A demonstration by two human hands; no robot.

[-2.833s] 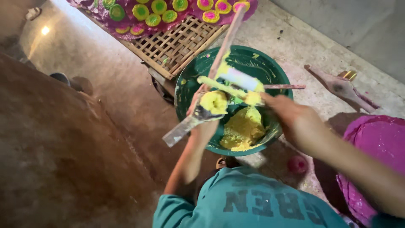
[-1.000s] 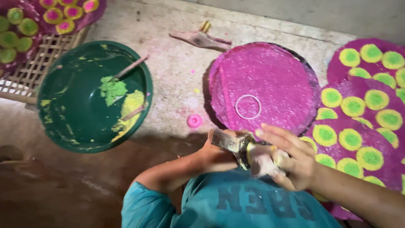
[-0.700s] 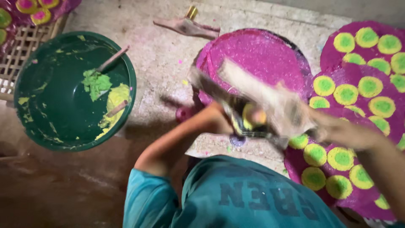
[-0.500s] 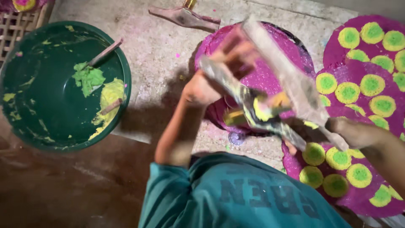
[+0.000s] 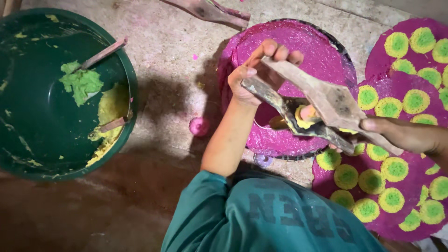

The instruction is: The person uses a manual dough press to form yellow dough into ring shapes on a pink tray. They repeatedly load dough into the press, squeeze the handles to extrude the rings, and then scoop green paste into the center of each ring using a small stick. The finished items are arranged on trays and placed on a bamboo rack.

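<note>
Holding wooden paddle press (image 5: 326,105) over pink round tray (image 5: 322,51), near its front edge; moved here from green basin (image 5: 28,116). Left hand (image 5: 256,70) clamped on handle ends, right hand (image 5: 401,135) gripping far end. Yellow dough lump (image 5: 305,116) now between paddles, loaded.

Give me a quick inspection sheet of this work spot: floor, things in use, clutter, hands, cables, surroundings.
Surface: rough concrete floor, pink specks.
Job's things: two wooden paddles clamping a yellow paste lump; pink round tray beneath.
Clutter: green basin with green paste, yellow paste and two sticks; small pink ball; wooden tool.
Grippers: left hand grips the paddles' far end, right hand the near end.
Cables: nothing seen.
Surroundings: pink discs with yellow-green dots, right.
</note>
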